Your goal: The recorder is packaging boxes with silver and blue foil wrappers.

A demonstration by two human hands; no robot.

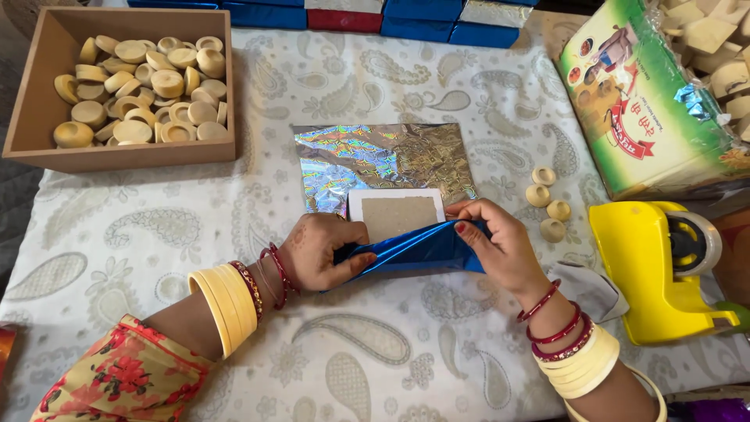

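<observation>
A person's left hand [316, 254] and right hand [496, 242] pinch the folded blue edge of a holographic foil sheet [379, 160], fingers closed on the flap over a flat white-bordered cardboard box [396, 213] at the centre of a paisley-print tablecloth [156, 234]. A wooden tray of round cream discs [141, 86] sits far left; a yellow tape dispenser [660, 266] stands right.

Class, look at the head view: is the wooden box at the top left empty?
No: the wooden box is filled with a heap of pale round wooden discs.
</observation>
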